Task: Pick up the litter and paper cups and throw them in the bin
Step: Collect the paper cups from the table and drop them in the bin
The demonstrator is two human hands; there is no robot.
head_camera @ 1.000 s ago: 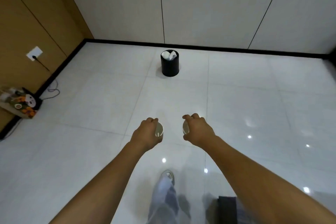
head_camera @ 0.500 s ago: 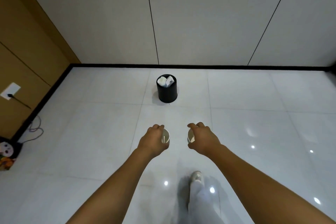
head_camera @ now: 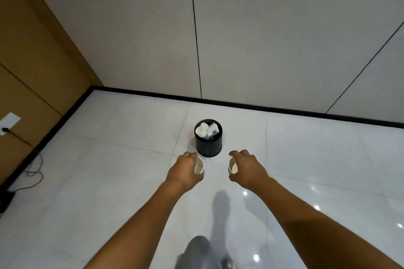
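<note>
While both arms reach forward:
Left hand [head_camera: 184, 170]: grips left paper cup [head_camera: 199, 165]
Right hand [head_camera: 248, 169]: grips right paper cup [head_camera: 233, 165]
Bin [head_camera: 208, 143]: just beyond, part-filled

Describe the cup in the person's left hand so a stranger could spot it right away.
Start at the black bin on the white tiled floor near the wall. Just in front of it two hands each grip a cup; the left hand holds the left cup. It is the one nearer the brown wall panel.
</note>
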